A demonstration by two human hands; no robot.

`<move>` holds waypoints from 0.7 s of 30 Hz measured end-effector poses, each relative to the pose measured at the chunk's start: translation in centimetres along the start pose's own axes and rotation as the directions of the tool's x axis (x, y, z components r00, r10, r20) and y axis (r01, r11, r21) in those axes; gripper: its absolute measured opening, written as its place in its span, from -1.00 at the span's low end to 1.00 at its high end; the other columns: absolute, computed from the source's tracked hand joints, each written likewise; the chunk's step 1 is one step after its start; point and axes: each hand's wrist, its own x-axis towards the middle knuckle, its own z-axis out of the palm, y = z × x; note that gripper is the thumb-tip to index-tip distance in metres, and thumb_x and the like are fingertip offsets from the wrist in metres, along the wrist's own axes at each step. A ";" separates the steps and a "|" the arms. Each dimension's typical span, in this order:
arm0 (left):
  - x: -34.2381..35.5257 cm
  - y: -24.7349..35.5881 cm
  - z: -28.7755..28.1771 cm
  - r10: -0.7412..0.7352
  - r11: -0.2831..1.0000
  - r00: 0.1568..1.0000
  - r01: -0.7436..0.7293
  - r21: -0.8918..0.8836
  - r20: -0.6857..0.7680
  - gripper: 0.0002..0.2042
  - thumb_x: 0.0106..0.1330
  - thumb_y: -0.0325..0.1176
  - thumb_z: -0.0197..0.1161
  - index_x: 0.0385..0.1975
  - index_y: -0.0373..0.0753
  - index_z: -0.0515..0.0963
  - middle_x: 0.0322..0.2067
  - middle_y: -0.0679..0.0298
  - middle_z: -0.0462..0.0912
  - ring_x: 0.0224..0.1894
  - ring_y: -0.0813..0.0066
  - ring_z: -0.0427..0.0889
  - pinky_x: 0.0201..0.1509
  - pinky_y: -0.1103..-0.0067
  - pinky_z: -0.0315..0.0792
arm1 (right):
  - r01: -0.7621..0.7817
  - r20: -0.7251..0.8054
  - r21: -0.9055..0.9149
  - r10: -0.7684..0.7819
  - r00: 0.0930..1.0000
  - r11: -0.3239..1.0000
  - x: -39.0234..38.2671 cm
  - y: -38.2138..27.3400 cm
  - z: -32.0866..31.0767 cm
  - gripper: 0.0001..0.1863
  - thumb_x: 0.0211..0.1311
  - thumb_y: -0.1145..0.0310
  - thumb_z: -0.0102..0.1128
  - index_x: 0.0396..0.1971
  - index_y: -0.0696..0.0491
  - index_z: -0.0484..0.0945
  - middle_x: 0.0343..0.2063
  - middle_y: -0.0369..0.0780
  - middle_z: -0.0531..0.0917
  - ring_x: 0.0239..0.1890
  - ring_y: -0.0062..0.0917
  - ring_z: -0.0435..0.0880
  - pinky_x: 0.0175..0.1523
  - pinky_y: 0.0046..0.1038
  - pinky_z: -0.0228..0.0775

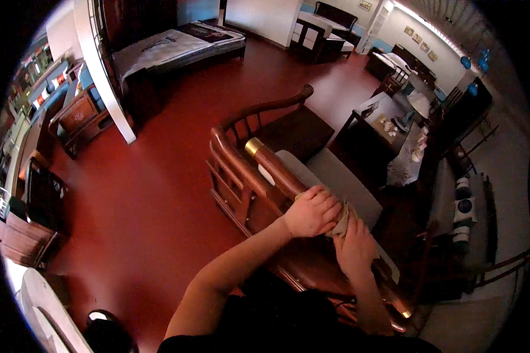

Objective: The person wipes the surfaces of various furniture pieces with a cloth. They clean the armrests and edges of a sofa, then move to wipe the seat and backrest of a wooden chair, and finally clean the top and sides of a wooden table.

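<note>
Both of my hands are on the round top rail (pixel 277 170) of a dark reddish-brown wooden sofa, which has brass-coloured end caps. My left hand (pixel 313 213) curls over the rail with its fingers bent. A crumpled greenish-tan cloth (pixel 344 220) shows between the two hands, and a bit of it peeks out near the left fingers. My right hand (pixel 355 244) grips the cloth against the rail, just right of and nearer than the left. Grey cushions (pixel 347 182) lean behind the rail. The undersides of my fingers are hidden.
The sofa's curved armrest (pixel 265 112) stands ahead on a red floor (pixel 153 194). A table (pixel 394 132) with small ornaments is to the right. A white post (pixel 103 76) and a bed (pixel 182 47) are at the far left. Wooden chairs and cabinets line the left side.
</note>
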 end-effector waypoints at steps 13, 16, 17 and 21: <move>-4.5 -9.7 -3.5 -0.058 0.998 0.985 0.063 -0.025 0.164 -0.58 0.01 -0.23 0.23 -0.09 -0.23 0.47 -0.01 0.18 0.49 0.16 0.24 0.39 0.30 0.17 0.07 | 0.161 0.104 -0.009 -0.159 0.982 0.987 9.4 -7.4 2.0 -0.18 -0.15 0.21 0.39 0.17 0.16 0.26 -0.12 -0.10 0.48 -0.16 -0.26 0.51 -0.10 -0.31 0.40; -5.1 -10.9 -3.5 -0.067 0.998 0.986 0.067 0.001 0.155 -0.59 0.02 -0.25 0.22 -0.09 -0.21 0.48 0.04 0.21 0.47 0.20 0.27 0.37 0.33 0.13 -0.01 | 0.146 0.117 -0.048 -0.140 0.983 0.988 10.6 -8.3 2.9 -0.15 -0.17 0.20 0.40 0.18 0.17 0.25 -0.12 -0.13 0.49 -0.17 -0.28 0.52 -0.09 -0.33 0.40; -5.3 -11.1 -3.6 -0.067 0.998 0.986 0.068 0.000 0.156 -0.60 0.04 -0.26 0.21 -0.08 -0.20 0.48 0.05 0.21 0.46 0.22 0.29 0.36 0.34 0.13 -0.04 | 0.132 0.125 -0.051 -0.125 0.984 0.990 10.9 -8.6 3.0 -0.14 -0.17 0.20 0.40 0.19 0.18 0.25 -0.12 -0.12 0.49 -0.17 -0.29 0.52 -0.08 -0.33 0.39; -6.3 -13.0 -4.7 -0.038 0.998 0.980 0.028 0.053 0.195 -0.64 0.12 -0.32 0.11 -0.05 -0.19 0.48 0.09 0.23 0.45 0.25 0.32 0.33 0.36 0.10 -0.11 | 0.120 0.092 -0.062 -0.114 0.989 0.991 11.3 -10.1 4.1 -0.09 -0.20 0.21 0.42 0.21 0.19 0.21 -0.07 -0.11 0.48 -0.13 -0.29 0.51 -0.06 -0.34 0.37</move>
